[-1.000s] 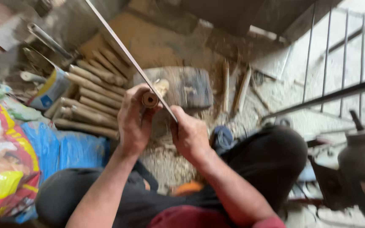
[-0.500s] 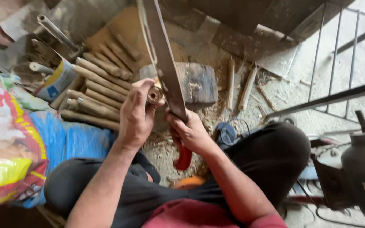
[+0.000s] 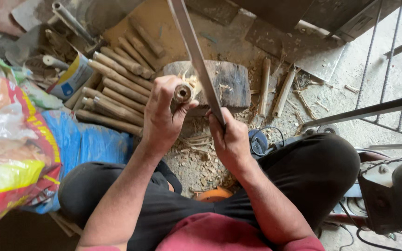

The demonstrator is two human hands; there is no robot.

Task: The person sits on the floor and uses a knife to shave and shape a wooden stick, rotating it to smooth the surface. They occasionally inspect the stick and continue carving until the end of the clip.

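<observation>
Above wooden block (image 3: 231,83): left hand (image 3: 161,118) fist-wrapped round stick (image 3: 182,93); right hand (image 3: 231,142) clenched on long blade (image 3: 194,51), stick pile (image 3: 117,86) left of left hand.

You're looking down at a dusty concrete floor (image 3: 331,93), littered with wood chips (image 3: 196,162) in flat daylight. To your left, a stack of cut sticks (image 3: 117,88) lies beside a tin can (image 3: 73,76), with a blue tarp (image 3: 89,142) and a bright printed sack (image 3: 10,153) nearer you. On your right, a metal railing (image 3: 373,109) crosses the floor, a dark machine (image 3: 401,186) below it.
</observation>
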